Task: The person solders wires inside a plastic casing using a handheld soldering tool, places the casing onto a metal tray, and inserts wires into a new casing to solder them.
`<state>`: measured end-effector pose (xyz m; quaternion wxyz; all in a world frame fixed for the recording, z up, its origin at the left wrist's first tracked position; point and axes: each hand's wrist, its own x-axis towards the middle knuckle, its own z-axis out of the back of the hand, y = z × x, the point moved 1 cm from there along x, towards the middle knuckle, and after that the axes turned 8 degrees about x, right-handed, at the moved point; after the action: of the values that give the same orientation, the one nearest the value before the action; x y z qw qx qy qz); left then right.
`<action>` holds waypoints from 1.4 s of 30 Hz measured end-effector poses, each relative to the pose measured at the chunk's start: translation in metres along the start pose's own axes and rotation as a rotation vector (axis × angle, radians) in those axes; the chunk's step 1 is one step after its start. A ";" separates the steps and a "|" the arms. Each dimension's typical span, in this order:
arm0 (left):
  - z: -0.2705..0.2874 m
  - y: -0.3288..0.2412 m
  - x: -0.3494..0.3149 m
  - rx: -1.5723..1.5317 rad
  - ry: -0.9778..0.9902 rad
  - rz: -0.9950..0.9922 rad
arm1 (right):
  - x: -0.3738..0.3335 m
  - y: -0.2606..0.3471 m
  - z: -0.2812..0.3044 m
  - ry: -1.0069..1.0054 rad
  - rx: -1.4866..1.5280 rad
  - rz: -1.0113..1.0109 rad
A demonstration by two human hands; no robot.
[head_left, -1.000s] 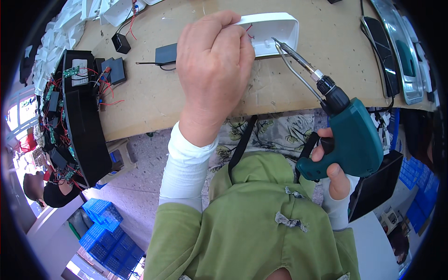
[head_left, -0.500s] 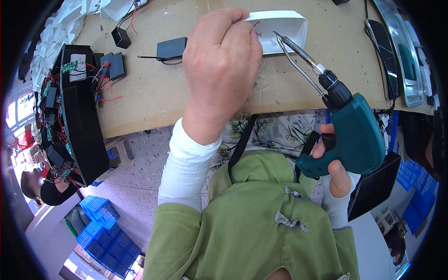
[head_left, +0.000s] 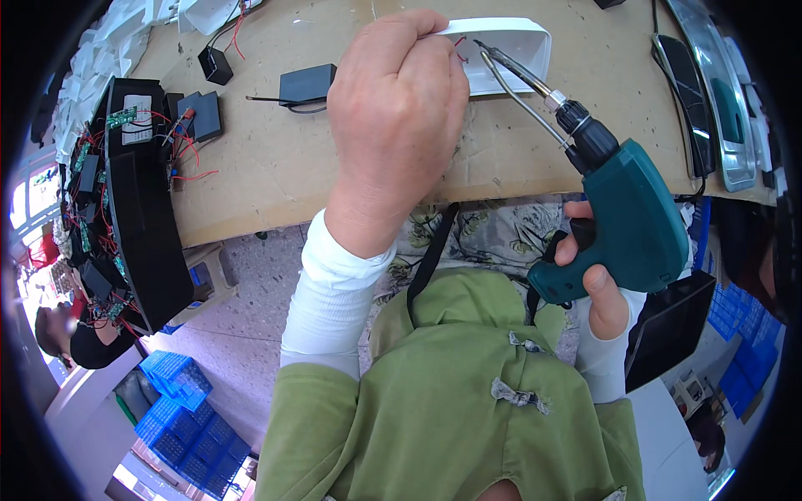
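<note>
My left hand [head_left: 399, 117] is closed on the left end of a white plastic housing [head_left: 535, 52], holding it tilted over the table with its hollow side towards me. A short bit of red wire [head_left: 461, 48] shows inside. My right hand [head_left: 595, 280] grips a dark green soldering gun [head_left: 642, 221] with a finger at its black trigger. The gun's iron tip and the thin feed tube beside it reach into the housing, close to the red wire. Whether the tip touches anything cannot be made out. My left hand hides the housing's left end.
Left of my hand lies a black box with a cable [head_left: 307, 86]. A black bin [head_left: 149, 209] of circuit boards and red wires stands at the table's left edge. White housings [head_left: 109, 50] are heaped far left. A metal tray [head_left: 720, 100] lies at right. Blue crates [head_left: 188, 426] stand on the floor.
The soldering gun has moved up and left, bringing its tip deeper into the housing, nearer the red wire. My left hand and the housing have barely moved.
</note>
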<state>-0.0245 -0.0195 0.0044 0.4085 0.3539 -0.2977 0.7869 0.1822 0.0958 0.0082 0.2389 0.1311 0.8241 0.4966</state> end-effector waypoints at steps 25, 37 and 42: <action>0.001 -0.001 -0.001 0.035 0.024 0.008 | 0.011 0.002 -0.002 0.029 -0.057 0.051; 0.001 -0.001 0.000 0.028 0.030 0.011 | 0.010 0.005 -0.002 0.011 -0.067 0.041; 0.000 0.000 0.000 0.026 0.021 -0.002 | 0.010 0.009 -0.006 -0.001 -0.085 0.009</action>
<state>-0.0246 -0.0201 0.0045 0.4078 0.3512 -0.2830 0.7939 0.1706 0.0997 0.0162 0.2427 0.1248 0.8016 0.5320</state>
